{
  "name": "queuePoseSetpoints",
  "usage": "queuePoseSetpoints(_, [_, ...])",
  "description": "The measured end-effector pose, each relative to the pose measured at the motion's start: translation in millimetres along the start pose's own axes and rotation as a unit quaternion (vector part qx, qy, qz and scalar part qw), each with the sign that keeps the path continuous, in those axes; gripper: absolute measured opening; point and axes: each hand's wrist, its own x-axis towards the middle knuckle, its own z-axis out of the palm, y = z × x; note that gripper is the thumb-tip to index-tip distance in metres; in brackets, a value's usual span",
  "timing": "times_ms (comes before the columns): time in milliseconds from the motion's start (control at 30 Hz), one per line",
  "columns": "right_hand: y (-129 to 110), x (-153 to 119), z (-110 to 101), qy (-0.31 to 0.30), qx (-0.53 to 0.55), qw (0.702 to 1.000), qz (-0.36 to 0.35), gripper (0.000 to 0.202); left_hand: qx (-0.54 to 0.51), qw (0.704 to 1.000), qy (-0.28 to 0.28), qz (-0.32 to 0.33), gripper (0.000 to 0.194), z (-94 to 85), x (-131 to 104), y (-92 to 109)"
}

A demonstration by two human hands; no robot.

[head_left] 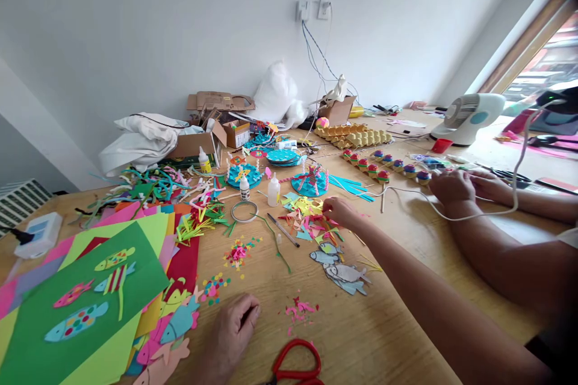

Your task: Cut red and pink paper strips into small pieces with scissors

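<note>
My left hand (237, 325) rests on the table in a loose fist, nothing visible in it, close to the red-handled scissors (298, 362) and pink paper bits (301, 311). Reaching forward, my right hand (339, 212) is at the edge of a pile of coloured paper scraps (311, 225). Its fingers are bent together, and what they hold, if anything, is hidden. Nearer me lie grey and blue paper fish (345, 274). To the left, a green sheet (135, 252) carries several decorated paper fish (76, 322), with more cut-out fish (178, 319) beside it.
Glue bottles (273, 190), a tape ring (244, 212) and a pen (284, 230) stand or lie mid-table. Behind are blue paper crafts (310, 181), egg cartons (356, 134) and boxes (194, 144). At right, a co-worker's hands (454, 186), a white cable (433, 207) and a fan (469, 117).
</note>
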Motion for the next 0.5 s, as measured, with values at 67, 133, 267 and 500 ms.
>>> queuePoseSetpoints(67, [4, -2, -7, 0.007, 0.035, 0.999, 0.007, 0.028, 0.002, 1.000, 0.000, 0.004, 0.024, -0.2, 0, -1])
queuePoseSetpoints(133, [8, -4, -12, 0.014, 0.075, 0.997, 0.012, 0.028, 0.004, 1.000, 0.000, 0.009, 0.024, -0.3, 0, -2])
queuePoseSetpoints(267, [16, -4, -17, 0.040, 0.159, 0.986, 0.010, 0.028, -0.002, 1.000, 0.005, 0.016, 0.024, -0.9, 1, -2])
queuePoseSetpoints(500, [17, -6, -18, 0.112, 0.297, 0.948, -0.011, 0.022, -0.003, 1.000, 0.012, 0.005, 0.023, -1.1, 1, 0])
